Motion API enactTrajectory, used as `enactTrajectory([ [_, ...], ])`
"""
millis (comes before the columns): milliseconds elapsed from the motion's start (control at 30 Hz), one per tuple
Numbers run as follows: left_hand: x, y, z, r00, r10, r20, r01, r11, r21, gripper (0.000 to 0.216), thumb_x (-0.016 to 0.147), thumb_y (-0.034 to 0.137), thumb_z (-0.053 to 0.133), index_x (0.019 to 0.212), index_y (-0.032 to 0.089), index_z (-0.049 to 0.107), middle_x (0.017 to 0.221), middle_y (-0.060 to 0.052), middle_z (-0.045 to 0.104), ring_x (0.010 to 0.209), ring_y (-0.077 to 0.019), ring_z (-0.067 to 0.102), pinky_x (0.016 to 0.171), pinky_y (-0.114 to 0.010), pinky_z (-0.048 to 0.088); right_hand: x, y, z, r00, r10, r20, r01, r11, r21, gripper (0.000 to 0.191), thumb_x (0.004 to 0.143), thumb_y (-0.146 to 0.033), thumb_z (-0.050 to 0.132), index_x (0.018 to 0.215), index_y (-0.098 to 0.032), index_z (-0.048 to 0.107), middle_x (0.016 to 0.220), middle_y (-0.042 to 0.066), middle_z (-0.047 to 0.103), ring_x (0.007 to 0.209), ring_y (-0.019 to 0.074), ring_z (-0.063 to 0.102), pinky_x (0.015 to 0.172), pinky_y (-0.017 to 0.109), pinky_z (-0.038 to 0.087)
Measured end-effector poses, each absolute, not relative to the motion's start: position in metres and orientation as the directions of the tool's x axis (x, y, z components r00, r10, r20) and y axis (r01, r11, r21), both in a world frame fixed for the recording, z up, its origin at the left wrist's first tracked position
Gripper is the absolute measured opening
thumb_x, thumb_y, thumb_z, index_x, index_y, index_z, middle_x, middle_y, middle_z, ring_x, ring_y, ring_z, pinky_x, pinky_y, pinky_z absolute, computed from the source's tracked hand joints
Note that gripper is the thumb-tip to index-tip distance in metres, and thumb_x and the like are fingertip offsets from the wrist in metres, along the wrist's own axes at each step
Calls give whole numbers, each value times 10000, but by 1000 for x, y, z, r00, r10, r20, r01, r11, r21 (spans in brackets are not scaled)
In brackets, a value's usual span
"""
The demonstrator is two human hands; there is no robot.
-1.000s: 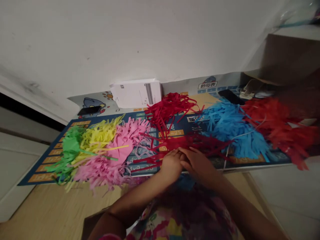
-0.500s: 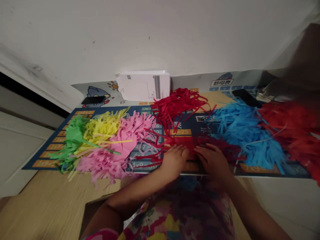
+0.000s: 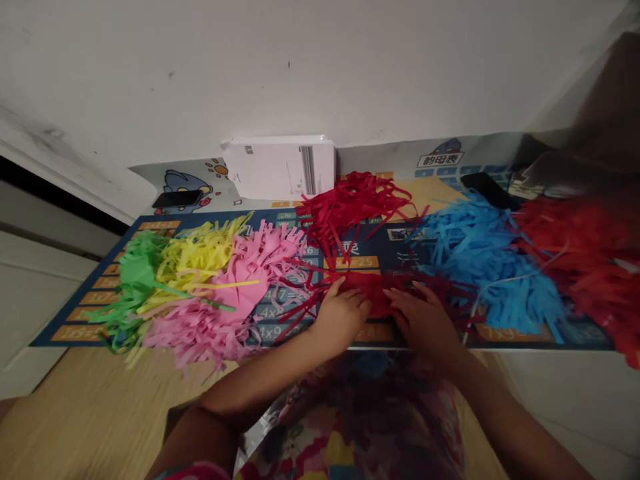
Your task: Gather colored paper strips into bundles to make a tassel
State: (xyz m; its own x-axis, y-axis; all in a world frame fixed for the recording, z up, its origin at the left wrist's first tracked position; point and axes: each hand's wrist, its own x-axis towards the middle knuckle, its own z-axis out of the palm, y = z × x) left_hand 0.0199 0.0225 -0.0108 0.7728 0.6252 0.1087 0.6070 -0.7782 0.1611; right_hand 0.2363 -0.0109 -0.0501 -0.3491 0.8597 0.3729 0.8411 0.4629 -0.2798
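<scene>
My left hand (image 3: 339, 315) and my right hand (image 3: 423, 320) rest side by side, fingers laid flat, on a dark red fringed paper strip (image 3: 376, 292) that lies on a blue printed mat (image 3: 365, 257). Both hands press on the paper near the mat's front edge. Another heap of red fringed paper (image 3: 353, 203) lies just beyond them. Pink fringed paper (image 3: 239, 287) lies to the left of my left hand, blue fringed paper (image 3: 487, 260) to the right of my right hand.
Yellow fringed paper (image 3: 200, 257) and green fringed paper (image 3: 135, 283) lie at the mat's left end, more red fringes (image 3: 585, 253) at the far right. A white box (image 3: 280, 167) and two dark phones (image 3: 179, 198) (image 3: 487, 189) sit near the wall. Wooden floor (image 3: 90, 413) lies below.
My hands were overlapping over the dark red strip. They have moved apart and forward, and now lie flat side by side on it. The view has shifted slightly.
</scene>
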Motion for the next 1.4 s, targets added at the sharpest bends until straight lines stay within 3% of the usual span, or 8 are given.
enactTrajectory([
  [167, 7, 49, -8, 713, 700, 27, 675, -697, 242, 213, 927, 177, 548, 1067, 205, 707, 965, -68, 776, 927, -219, 711, 1016, -445, 421, 258, 5, -52, -240, 925, 295, 797, 361, -484, 277, 984, -287, 437, 1003, -231, 708, 1067, 55, 754, 983, 227, 691, 960, 446, 456],
  [367, 6, 73, 1, 576, 813, -87, 784, -520, 339, 223, 966, 279, 526, 1024, 220, 733, 981, -43, 790, 903, -232, 719, 864, -384, 435, 255, 29, -41, -90, 993, 72, 781, 115, -614, 241, 921, -376, 516, 893, -221, 698, 880, 44, 750, 806, 231, 679, 770, 363, 431],
  [500, 13, 76, -1, 515, 852, -97, 834, -471, 288, 289, 986, 344, 483, 978, 216, 742, 949, -63, 791, 885, -266, 719, 840, -414, 415, 242, 39, -38, -31, 999, 36, 870, 44, -491, 330, 923, -441, 525, 724, -218, 667, 723, 42, 705, 725, 225, 640, 714, 346, 367],
  [667, 12, 75, -6, 448, 886, -121, 873, -404, 274, 205, 924, 343, 572, 959, 225, 735, 858, -58, 786, 831, -258, 717, 864, -417, 398, 231, 38, -43, -24, 985, 173, 948, 78, -310, 346, 917, -418, 552, 653, -213, 640, 640, 28, 650, 697, 221, 603, 745, 366, 304],
  [967, 16, 83, -7, 448, 882, -145, 885, -415, 210, 302, 951, 392, 506, 949, 185, 726, 800, -101, 770, 773, -267, 716, 816, -416, 397, 229, 35, -43, -61, 962, 267, 942, 144, -303, 360, 938, -356, 530, 627, -209, 637, 600, 12, 615, 635, 192, 557, 715, 354, 275],
  [1400, 18, 84, -9, 445, 882, -155, 892, -422, 161, 266, 947, 399, 533, 933, 198, 706, 741, -63, 746, 742, -244, 689, 803, -405, 403, 227, 39, -46, -11, 980, 199, 950, 73, -304, 344, 913, -380, 543, 624, -206, 615, 610, 19, 624, 656, 196, 565, 738, 362, 278],
])
